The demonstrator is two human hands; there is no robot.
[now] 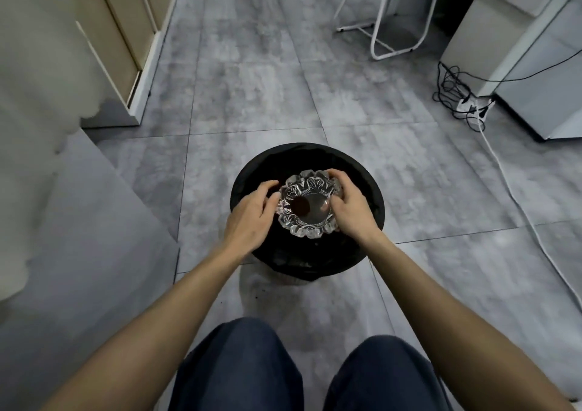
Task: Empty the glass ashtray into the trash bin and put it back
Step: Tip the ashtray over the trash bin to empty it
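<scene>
A cut-glass ashtray [307, 204] with a scalloped rim is held over the open mouth of a round black trash bin [371, 190] lined with a black bag. It faces up toward me, and a dark round patch shows in its base. My right hand [349, 207] grips its right rim, fingers curled over the edge. The fingertips of my left hand [248, 218] touch the ashtray's left rim, and the fingers are spread. The bin stands on the grey tiled floor just ahead of my knees.
A grey table edge [94, 206] runs along my left. Beige cabinet doors [126, 32] stand at the far left. A white folding chair [393, 10] is at the back, and cables with a power strip [469, 105] lie by a white cabinet [541, 73] on the right.
</scene>
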